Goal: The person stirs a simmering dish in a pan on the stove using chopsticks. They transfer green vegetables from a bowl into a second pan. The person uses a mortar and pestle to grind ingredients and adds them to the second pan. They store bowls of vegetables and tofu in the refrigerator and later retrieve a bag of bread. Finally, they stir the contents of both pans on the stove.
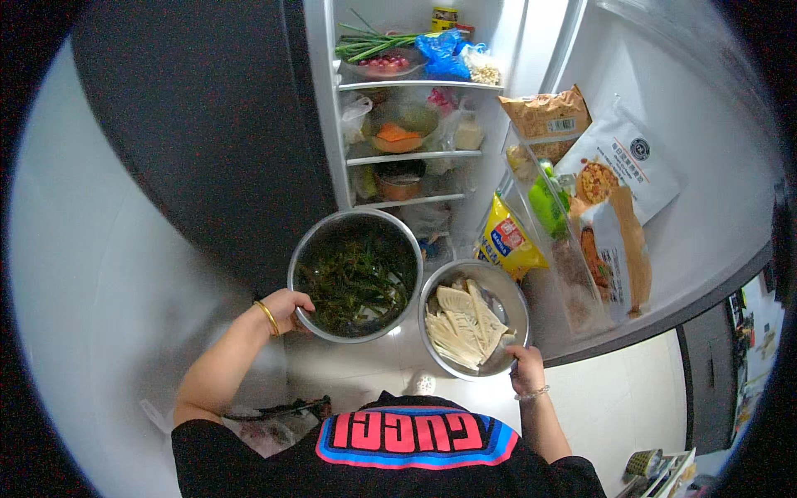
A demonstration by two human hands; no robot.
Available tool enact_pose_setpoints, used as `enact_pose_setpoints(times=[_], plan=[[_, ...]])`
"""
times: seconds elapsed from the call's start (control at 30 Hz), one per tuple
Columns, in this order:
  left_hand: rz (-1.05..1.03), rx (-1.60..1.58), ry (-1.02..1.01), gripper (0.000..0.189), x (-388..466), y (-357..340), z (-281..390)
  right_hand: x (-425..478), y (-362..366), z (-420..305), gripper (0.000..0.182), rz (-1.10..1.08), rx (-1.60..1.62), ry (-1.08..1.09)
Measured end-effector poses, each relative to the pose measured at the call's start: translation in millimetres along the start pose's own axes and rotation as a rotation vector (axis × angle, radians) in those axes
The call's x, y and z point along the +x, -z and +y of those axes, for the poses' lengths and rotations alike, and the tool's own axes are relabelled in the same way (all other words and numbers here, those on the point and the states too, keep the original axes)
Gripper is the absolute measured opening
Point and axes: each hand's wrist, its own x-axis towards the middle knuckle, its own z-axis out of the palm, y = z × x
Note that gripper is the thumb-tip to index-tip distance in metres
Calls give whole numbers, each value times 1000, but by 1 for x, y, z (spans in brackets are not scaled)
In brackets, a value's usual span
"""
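Note:
My left hand [291,309] grips the rim of a large steel bowl [292,274] with dark green leafy vegetables [358,280] inside. In my right hand [528,367] is the rim of a smaller steel bowl [524,311]; pale, layered slices that look like bamboo shoots [470,317] lie in it. Both bowls are held up side by side, their rims close together, before an open refrigerator. The thumbs rest over the rims, while the fingers beneath are mostly hidden.
Refrigerator shelves [414,159] hold bowls and bags, including a blue plastic bag [443,53] and scallions [373,45]. On the right, the open door's bin [554,274] carries several food packets, one a yellow bag [507,239]. A dark door panel [205,124] stands left.

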Motion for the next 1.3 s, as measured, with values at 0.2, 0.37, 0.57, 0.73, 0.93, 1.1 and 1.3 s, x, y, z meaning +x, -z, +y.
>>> enact_pose_setpoints(times=[0.2, 0.37, 0.57, 0.73, 0.93, 1.1, 1.3], plan=[[14, 118, 56, 13, 32, -7, 10, 30, 10, 5, 19, -43, -49, -11], [55, 59, 130, 12, 67, -16, -14, 69, -1, 10, 17, -41, 9, -66], [-33, -29, 148, 13, 141, 9, 1, 120, -65, -9, 24, 92, 85, 47], [-100, 39, 132, 4, 159, 38, 71, 146, -125, -41, 30, 85, -131, 333], [-271, 50, -1, 35, 108, 67, 177, 149, -202, -109, 23, 91, -122, 589], [-398, 54, -76, 43, 104, 94, 212, 151, -223, -136, 12, 47, -175, 844], [-420, 51, -80, 44, 126, 111, 214, 166, -266, -168, 10, 75, 119, 672]])
